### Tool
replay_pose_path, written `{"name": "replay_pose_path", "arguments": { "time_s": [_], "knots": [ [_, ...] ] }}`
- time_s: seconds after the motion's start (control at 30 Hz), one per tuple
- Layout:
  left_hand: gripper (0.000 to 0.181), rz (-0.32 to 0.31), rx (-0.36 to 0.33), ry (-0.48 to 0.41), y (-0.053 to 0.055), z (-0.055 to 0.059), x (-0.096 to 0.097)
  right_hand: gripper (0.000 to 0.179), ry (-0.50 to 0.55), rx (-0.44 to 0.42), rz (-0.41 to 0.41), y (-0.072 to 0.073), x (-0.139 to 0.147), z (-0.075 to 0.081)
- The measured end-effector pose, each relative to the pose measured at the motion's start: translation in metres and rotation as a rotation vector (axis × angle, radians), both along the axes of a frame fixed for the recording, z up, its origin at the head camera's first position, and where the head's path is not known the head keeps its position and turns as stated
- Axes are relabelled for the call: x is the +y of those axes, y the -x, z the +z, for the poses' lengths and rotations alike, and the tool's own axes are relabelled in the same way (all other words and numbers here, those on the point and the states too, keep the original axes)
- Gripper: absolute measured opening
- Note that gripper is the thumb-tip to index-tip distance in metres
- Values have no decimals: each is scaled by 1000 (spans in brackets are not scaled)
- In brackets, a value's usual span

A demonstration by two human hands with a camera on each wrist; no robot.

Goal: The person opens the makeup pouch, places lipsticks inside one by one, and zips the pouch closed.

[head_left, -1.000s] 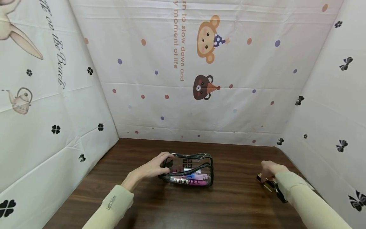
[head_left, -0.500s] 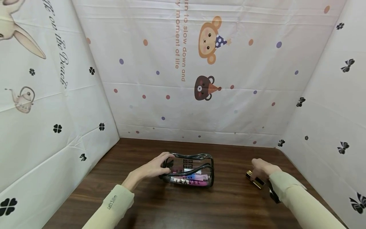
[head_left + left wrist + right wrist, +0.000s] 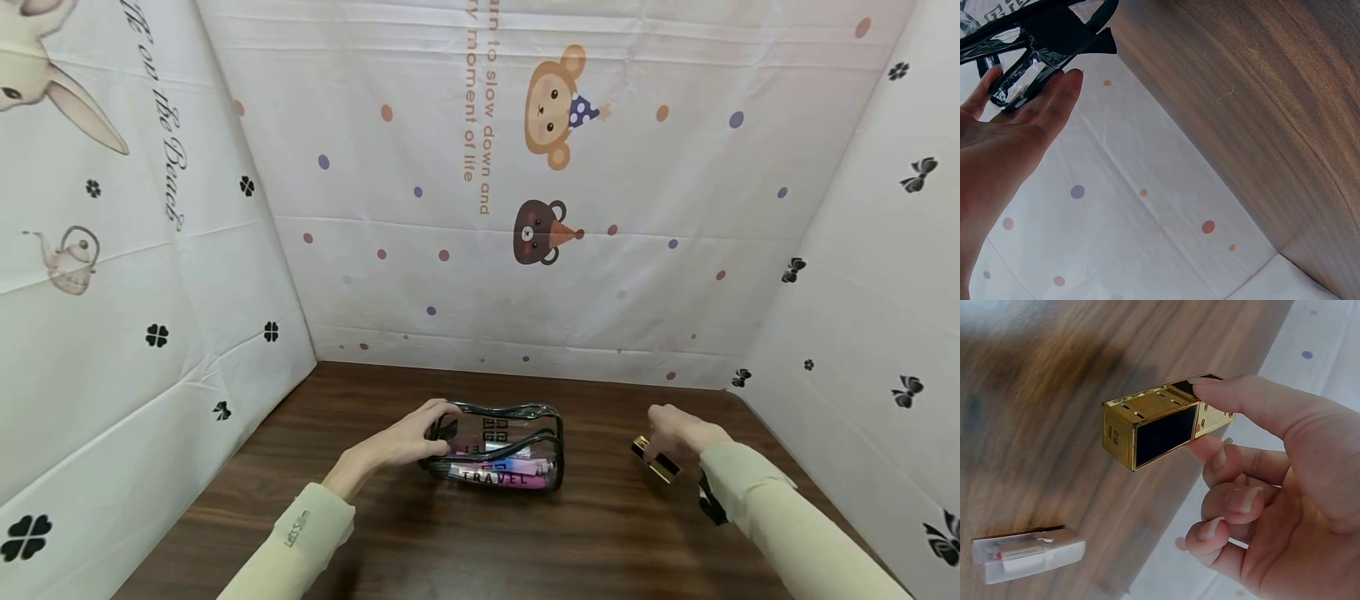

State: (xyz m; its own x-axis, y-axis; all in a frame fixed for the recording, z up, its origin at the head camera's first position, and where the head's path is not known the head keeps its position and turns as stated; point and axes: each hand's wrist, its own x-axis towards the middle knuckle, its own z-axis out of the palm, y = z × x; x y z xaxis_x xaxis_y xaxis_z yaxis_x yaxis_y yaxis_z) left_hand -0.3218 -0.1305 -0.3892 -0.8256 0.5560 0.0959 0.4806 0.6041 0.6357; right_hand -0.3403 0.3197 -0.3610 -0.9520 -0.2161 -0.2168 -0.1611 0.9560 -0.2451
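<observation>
In the head view, a clear pouch (image 3: pixel 517 433) with black trim and the word TRAVEL stands mid-table. Pink, purple and white tubes (image 3: pixel 517 467) lie inside it. My left hand (image 3: pixel 412 433) grips the pouch's left end, thumb in front and fingers at the back; the left wrist view shows that black-trimmed end between them. My right hand (image 3: pixel 675 429), well to the right, pinches a gold-and-black lipstick tube (image 3: pixel 1163 428) between thumb and index finger. Its remaining fingers curl beneath, off the tube. The lipstick is tilted and appears held above the table.
In the right wrist view, a small clear-cased tube (image 3: pixel 1029 553) with a pale body lies on the wooden table (image 3: pixel 480 550). White printed cloth (image 3: pixel 375 292) walls in the back and both sides. A black wrist device (image 3: pixel 711 502) sits under the right sleeve.
My right hand has moved left and slightly away from me with the lipstick, toward the pouch. The left hand keeps its grip, and the pouch stays in place. The head view shifts slightly.
</observation>
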Motion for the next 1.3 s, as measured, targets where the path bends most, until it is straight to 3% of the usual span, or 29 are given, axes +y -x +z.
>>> {"name": "replay_pose_path", "arguments": {
  "time_s": [0.17,0.4,0.67,1.3],
  "knots": [
    [57,-1,8,2,1,-1,0,28,-31,22,27,2,-10,7],
    [56,1,5,5,0,-1,0,26,8,31,63,3,-24,16],
    [54,3,7,8,0,-1,0,15,8,37,83,5,-37,22],
    [56,-2,11,3,-2,1,1,40,-18,66,153,11,-70,45]
  ]
}}
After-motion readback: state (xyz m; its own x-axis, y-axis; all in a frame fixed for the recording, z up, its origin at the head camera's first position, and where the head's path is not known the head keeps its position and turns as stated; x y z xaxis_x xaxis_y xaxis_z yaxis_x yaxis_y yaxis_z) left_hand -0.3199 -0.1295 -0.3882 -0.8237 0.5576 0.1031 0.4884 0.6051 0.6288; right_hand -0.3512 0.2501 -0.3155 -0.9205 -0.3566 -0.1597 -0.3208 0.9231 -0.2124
